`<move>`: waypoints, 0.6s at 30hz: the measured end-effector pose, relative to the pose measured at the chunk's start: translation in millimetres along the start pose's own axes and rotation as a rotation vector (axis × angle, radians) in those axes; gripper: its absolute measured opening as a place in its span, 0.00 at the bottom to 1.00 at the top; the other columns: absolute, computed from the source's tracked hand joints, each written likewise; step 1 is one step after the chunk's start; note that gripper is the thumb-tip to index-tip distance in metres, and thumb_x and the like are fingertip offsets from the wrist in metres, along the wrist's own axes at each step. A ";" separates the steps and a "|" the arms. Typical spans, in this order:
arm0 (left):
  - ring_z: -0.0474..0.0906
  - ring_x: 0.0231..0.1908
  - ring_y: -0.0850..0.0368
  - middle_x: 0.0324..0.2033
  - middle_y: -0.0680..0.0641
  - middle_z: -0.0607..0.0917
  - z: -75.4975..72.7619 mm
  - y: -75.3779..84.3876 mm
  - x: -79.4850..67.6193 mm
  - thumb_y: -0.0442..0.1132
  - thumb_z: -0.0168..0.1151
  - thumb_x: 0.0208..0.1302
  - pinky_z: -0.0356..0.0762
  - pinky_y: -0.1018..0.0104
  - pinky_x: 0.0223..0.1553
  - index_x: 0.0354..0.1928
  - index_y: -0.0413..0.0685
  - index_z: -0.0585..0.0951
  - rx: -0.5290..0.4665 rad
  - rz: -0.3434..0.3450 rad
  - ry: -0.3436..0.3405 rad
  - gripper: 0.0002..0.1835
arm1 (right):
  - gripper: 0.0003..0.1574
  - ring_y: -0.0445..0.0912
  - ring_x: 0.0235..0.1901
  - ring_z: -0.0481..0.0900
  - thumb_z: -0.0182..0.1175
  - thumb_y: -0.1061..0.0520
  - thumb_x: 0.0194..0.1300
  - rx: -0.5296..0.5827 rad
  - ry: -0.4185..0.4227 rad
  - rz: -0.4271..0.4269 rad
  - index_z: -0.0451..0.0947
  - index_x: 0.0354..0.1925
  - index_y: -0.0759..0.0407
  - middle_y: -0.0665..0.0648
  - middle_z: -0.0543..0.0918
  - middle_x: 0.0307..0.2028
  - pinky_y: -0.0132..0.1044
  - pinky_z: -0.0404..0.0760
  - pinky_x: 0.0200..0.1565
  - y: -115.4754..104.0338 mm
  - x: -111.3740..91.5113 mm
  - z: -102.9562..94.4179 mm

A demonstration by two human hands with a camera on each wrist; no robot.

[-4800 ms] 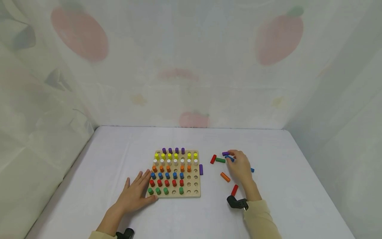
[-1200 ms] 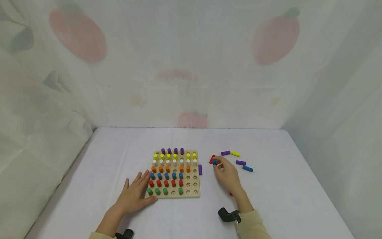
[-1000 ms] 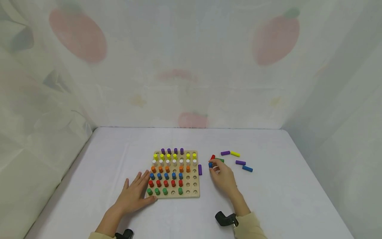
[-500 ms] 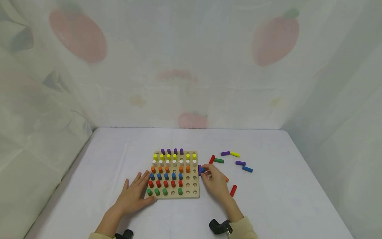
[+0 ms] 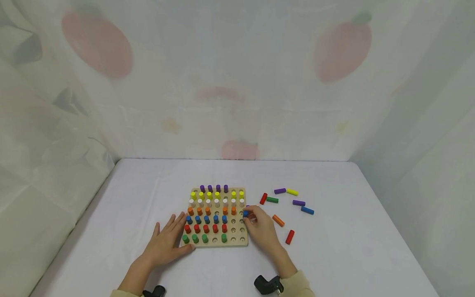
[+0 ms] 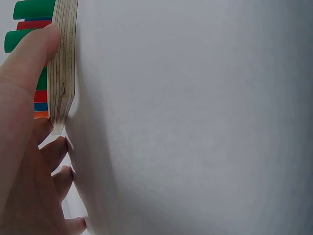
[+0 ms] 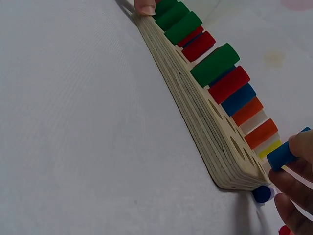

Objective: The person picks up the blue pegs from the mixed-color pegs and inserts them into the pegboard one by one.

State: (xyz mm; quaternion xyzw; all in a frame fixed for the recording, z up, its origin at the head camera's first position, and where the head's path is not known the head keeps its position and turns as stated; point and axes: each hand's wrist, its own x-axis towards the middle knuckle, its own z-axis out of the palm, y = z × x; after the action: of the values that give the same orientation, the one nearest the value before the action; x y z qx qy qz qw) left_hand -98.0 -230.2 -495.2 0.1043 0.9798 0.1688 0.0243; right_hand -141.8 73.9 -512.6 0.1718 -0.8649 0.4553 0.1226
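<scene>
A wooden pegboard point(image 5: 215, 243) bears rows of coloured pegs: purple, yellow, white, orange, blue, red and green from back to front. My left hand point(image 5: 164, 243) lies with straight, spread fingers against its left side, the thumb at the front corner. My right hand point(image 5: 262, 227) pinches a blue peg point(image 7: 282, 155) between thumb and fingers, over the board's right edge near the orange and blue rows. Bare holes show around there. A purple peg point(image 7: 263, 194) lies along the board's right side, mostly hidden by the right hand in the head view.
Loose pegs lie on the white table right of the board: a red peg point(image 5: 263, 198), a green peg point(image 5: 272, 200), a yellow peg point(image 5: 292, 192), a blue peg point(image 5: 307, 210), an orange peg point(image 5: 278, 220), another red peg point(image 5: 290, 237) and two purple ones.
My right hand has picked the blue peg from the loose pegs and carried it left to the board's right edge. The loose pegs lie rearranged since the oldest frame. My left hand stays put.
</scene>
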 end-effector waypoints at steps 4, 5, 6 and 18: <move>0.53 0.67 0.39 0.68 0.46 0.60 1.8 -1.4 0.6 0.70 0.60 0.45 0.40 0.28 0.60 0.68 0.47 0.60 0.008 -0.001 0.000 0.53 | 0.17 0.34 0.36 0.76 0.62 0.59 0.59 -0.008 -0.008 -0.007 0.75 0.48 0.53 0.44 0.80 0.38 0.28 0.79 0.38 -1.2 1.0 3.7; 0.53 0.67 0.39 0.68 0.46 0.60 2.1 -1.7 0.6 0.70 0.60 0.45 0.40 0.28 0.60 0.68 0.47 0.60 0.011 -0.001 0.000 0.53 | 0.17 0.35 0.36 0.76 0.62 0.59 0.59 -0.004 -0.008 -0.009 0.75 0.48 0.53 0.44 0.80 0.37 0.28 0.79 0.37 -1.9 1.3 4.5; 0.53 0.67 0.40 0.68 0.46 0.60 2.3 -1.9 0.6 0.71 0.60 0.45 0.41 0.28 0.60 0.68 0.47 0.60 0.013 -0.001 0.000 0.53 | 0.17 0.35 0.35 0.76 0.62 0.60 0.59 0.002 -0.007 -0.012 0.75 0.48 0.54 0.45 0.80 0.37 0.28 0.79 0.37 -2.6 1.6 5.2; 0.52 0.68 0.40 0.69 0.46 0.59 0.1 -0.6 0.1 0.71 0.59 0.45 0.41 0.28 0.60 0.69 0.48 0.60 0.001 -0.011 -0.015 0.53 | 0.14 0.36 0.35 0.76 0.61 0.61 0.59 0.019 -0.051 -0.015 0.75 0.46 0.56 0.48 0.81 0.37 0.27 0.80 0.38 -13.0 4.3 11.4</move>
State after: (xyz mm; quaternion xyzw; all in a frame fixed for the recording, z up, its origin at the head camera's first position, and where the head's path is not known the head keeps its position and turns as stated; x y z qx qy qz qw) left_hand -98.2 -230.7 -495.5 0.1001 0.9803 0.1672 0.0324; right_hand -141.1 56.9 -507.6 0.1910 -0.8620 0.4582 0.1026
